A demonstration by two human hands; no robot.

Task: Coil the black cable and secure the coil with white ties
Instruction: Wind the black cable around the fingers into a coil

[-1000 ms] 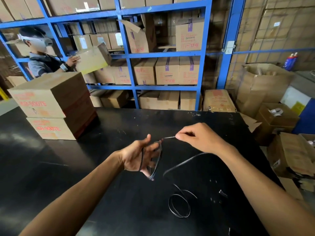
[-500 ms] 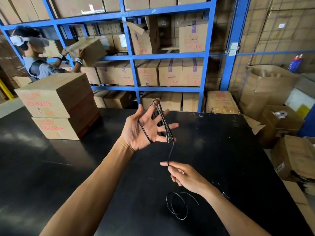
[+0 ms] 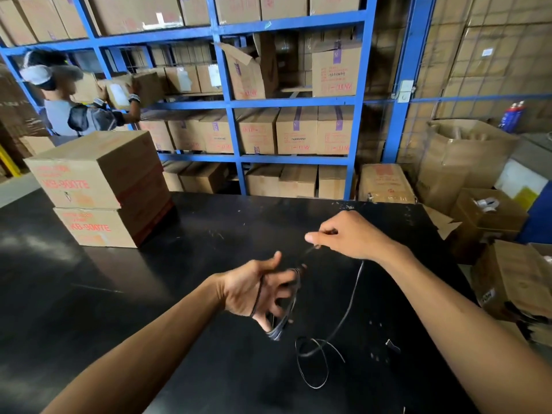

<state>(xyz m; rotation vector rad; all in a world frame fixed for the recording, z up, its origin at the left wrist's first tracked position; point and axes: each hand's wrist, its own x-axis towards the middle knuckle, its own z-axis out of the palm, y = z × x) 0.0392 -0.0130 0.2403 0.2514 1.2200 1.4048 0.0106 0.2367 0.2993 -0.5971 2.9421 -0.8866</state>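
From the head camera, the person stands at a black table [image 3: 119, 294] and both bare arms reach out over it. The left hand [image 3: 257, 291] hovers above the middle of the table, palm turned up and toward the right, fingers loosely spread and curled, with several turns of the black cable [image 3: 349, 306] looped around the palm and fingers; that hand is blurred, so I cannot count the turns. The right hand [image 3: 349, 237] is higher and nearer the far edge, thumb and forefinger pressed together on the cable, pinching it taut between the two hands. From that pinch the cable hangs down in a long slack curve to the table, where its loose end lies in a couple of thin loops close to the near edge, below and to the right of the left hand. A small pale scrap [image 3: 391, 345] lies on the table just right of those loops; I cannot tell what it is.

Two stacked cardboard boxes [image 3: 101, 186] with red print sit at the far left corner of the table. Behind the table runs a blue shelf rack [image 3: 230, 100] full of cartons. Another person [image 3: 74, 115] at the left lifts a box toward the rack. More open boxes [image 3: 490, 216] crowd the floor on the right.
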